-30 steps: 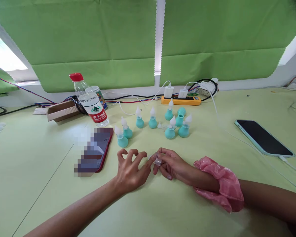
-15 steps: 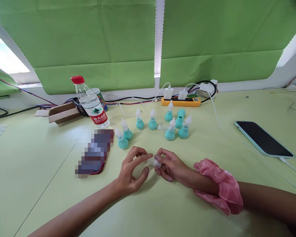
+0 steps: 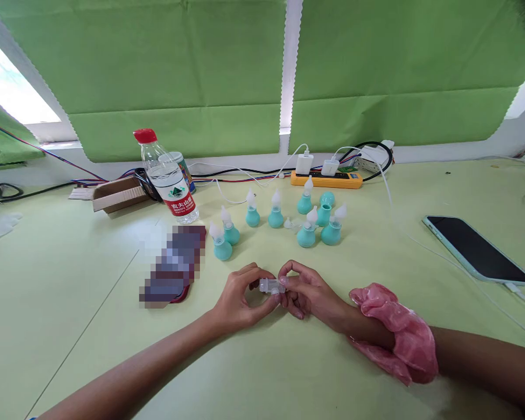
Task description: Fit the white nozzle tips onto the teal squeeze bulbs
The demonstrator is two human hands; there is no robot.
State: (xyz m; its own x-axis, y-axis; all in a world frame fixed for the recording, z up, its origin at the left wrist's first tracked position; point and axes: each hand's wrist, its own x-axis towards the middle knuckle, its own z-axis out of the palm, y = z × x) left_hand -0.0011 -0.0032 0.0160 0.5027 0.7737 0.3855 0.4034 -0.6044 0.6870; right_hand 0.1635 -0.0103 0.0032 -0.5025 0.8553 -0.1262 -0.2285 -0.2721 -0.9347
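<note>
Hands (image 3: 238, 300) pinch clear piece (image 3: 269, 286) — open tabletop (image 3: 280, 373) nearside.

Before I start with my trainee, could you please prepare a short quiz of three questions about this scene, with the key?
1. Fill in: the left hand and the ____ hand both hold the small clear piece.
2. True or false: a white cable is plugged into the pale-green-cased phone.
3. Where is the orange power strip? a) in the left hand; b) farther back than the teal bases; c) on top of that phone.

Key: 1. right hand; 2. true; 3. b.
</note>
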